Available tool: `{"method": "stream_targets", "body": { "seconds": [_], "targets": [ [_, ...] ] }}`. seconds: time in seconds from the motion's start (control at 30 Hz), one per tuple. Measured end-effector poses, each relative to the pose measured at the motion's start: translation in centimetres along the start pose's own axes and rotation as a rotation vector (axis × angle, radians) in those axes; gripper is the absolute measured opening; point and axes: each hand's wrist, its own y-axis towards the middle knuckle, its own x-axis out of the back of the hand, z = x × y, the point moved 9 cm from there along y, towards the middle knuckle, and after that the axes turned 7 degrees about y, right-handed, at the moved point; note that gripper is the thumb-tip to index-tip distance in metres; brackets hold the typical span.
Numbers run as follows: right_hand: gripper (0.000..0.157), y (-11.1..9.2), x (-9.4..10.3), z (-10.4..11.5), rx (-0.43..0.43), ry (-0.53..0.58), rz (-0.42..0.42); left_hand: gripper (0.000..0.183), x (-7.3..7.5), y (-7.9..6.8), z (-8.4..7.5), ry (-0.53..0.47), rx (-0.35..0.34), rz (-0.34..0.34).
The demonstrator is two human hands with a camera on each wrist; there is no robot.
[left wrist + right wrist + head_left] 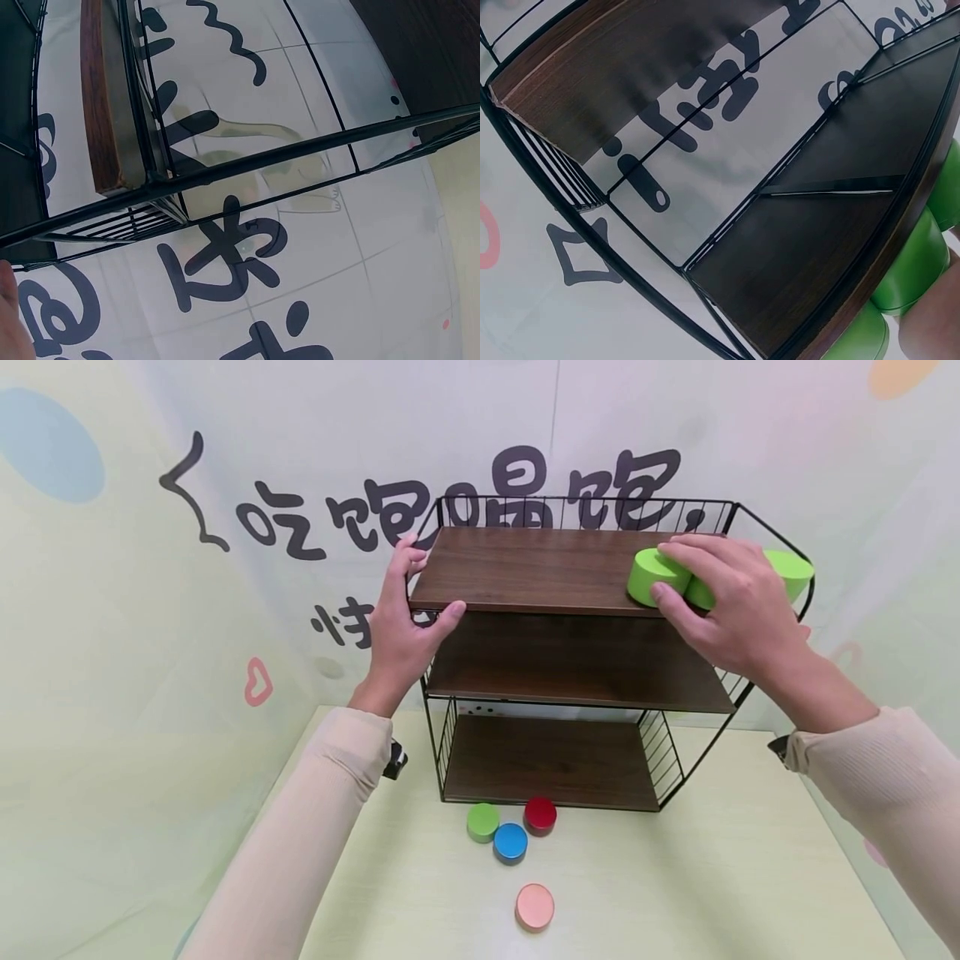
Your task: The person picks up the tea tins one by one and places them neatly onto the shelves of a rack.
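The left hand (397, 627), thumb and fingers spread, grips the top left corner of a black wire rack with brown wooden shelves (536, 568); small round green, blue, pink and red discs (511, 842) lie below; atop the rack's right end, the right hand (738, 602) pinches a lime-green rounded block (642, 581) beside two similar blocks (791, 570).

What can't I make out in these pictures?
Head view: part of the middle rounded bright green block, covered by the bare right hand.
Left wrist view: most of the left hand, cut off by the left edge.
Right wrist view: part of the lowest green block, cut off by the bottom edge.
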Motion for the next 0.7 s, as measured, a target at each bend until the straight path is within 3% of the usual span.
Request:
{"method": "stream_targets", "body": {
  "seconds": [0.3, 0.53, 0.7],
  "targets": [
    [0.043, -0.1, 0.2, 0.3, 0.033, 0.01, -0.023, 0.064, 0.0, 0.0, 0.0, 0.006, 0.003, 0.003],
    [0.049, -0.5, 0.8, 2.1, 0.164, -0.023, -0.101, 0.064, 0.2, 0.0, 0.0, 0.0, -0.005, -0.012],
    [0.054, -1.4, 1.9, 2.9, 0.175, 0.016, -0.171, 0.064, 0.0, 0.0, 0.0, -0.004, 0.0, -0.003]
  ]
}}
